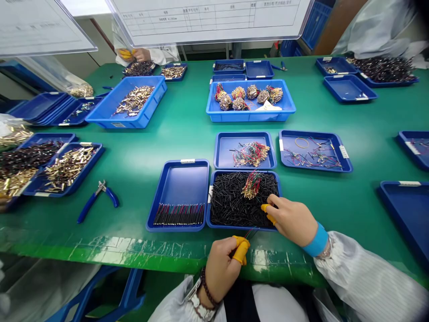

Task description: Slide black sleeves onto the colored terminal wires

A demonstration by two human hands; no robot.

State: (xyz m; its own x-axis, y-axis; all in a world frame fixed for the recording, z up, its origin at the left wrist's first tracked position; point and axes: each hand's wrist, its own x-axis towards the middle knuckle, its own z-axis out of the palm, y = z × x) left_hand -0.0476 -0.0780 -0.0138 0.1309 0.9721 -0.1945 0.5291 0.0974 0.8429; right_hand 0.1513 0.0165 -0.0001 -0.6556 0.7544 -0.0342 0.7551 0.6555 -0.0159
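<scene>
My left hand (224,264), with yellow finger covers, pinches thin coloured wires (250,233) just above the table's front edge. At the right side of a blue tray of short black tubes (231,203), my right hand (290,217) has its covered fingertips down at the tubes, thumb and finger close together; what they hold, if anything, is hidden. A bundle of red and green wires with gold ends (251,185) lies on the black tubes. To the left, a blue tray (184,181) holds a row of wired black pieces (179,214).
Behind are a tray of loose wires (251,154), a tray with scattered wires (315,151) and a bin of wire bundles (250,115). Blue-handled cutters (98,200) lie left. Trays of metal parts (67,172) stand further left. Another person's hands (136,54) are across the table.
</scene>
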